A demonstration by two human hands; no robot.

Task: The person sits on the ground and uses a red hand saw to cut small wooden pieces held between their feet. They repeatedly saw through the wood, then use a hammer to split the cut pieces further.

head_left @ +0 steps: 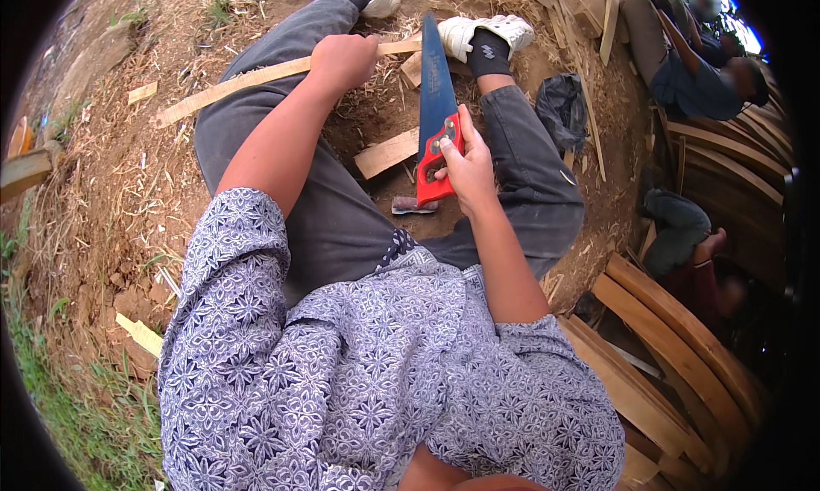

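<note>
My right hand (465, 162) is wrapped round the red handle of a handsaw (437, 90), whose dark blue blade points away from me. My left hand (343, 62) is closed over a thin wooden strip (231, 85), which runs from the left across my thigh to the blade. The strip's right end meets the blade near its far part; whether the teeth are in the wood I cannot tell. Between my legs a short wood block (387, 153) lies beside the saw, and another wood piece (412, 70) sits below the strip's end. A small roll-shaped object (413, 205) lies near the saw handle.
A crumpled black plastic bag (561, 111) lies right of my leg. Long planks (675, 337) are stacked at the lower right, where other people (696, 77) sit. Wood chips and offcuts (143, 93) litter the dirt. Grass (94, 414) grows at the lower left.
</note>
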